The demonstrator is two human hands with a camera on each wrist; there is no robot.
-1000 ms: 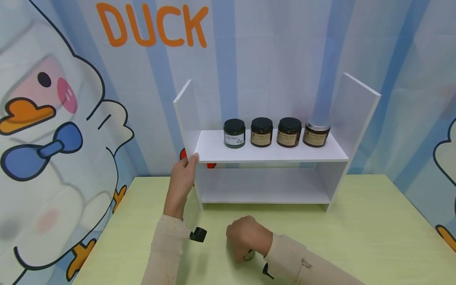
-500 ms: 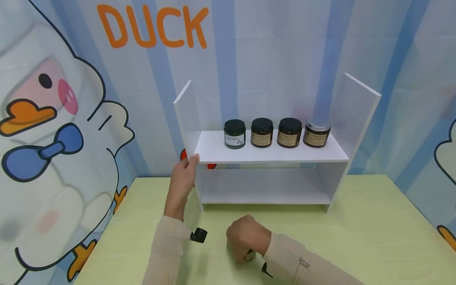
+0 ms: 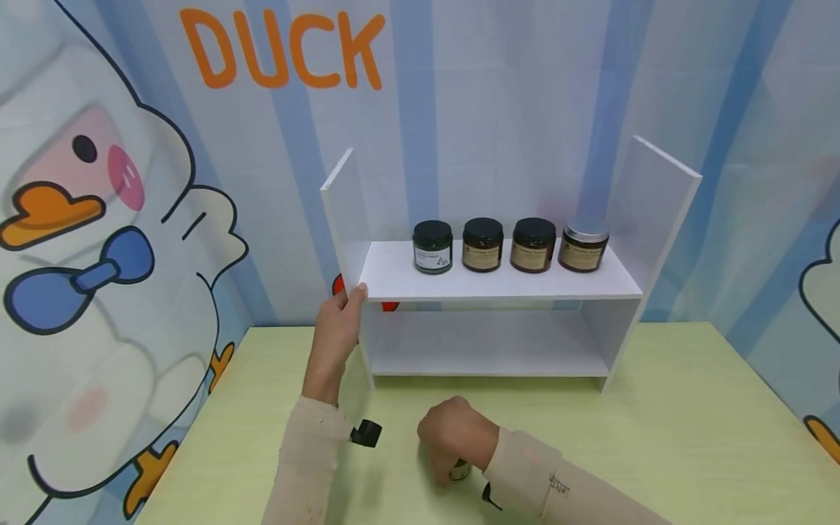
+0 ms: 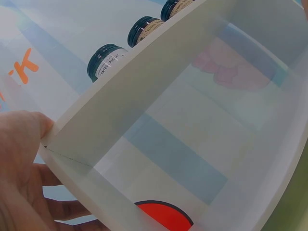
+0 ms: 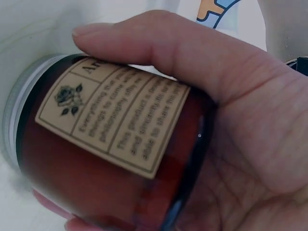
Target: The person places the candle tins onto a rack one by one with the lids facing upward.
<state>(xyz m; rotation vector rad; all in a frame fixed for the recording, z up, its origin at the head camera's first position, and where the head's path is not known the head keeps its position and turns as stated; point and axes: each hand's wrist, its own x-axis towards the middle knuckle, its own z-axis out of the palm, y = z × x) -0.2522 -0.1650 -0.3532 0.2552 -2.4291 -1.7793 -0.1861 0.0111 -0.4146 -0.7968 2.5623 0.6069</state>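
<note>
Your right hand (image 5: 231, 125) wraps the jar (image 5: 110, 144); likely smooth, breakable glass, so hold its sides. Your left hand (image 3: 337, 328) grips the shelf (image 3: 499, 281) edge.

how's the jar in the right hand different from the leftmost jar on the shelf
The held jar is amber with a tan label and a silver lid; the leftmost jar is dark with a white label and a black lid. The held jar is gripped by the right hand low over the table; the leftmost jar stands upright on the shelf, untouched. Both are small, round, labelled jars.
</note>
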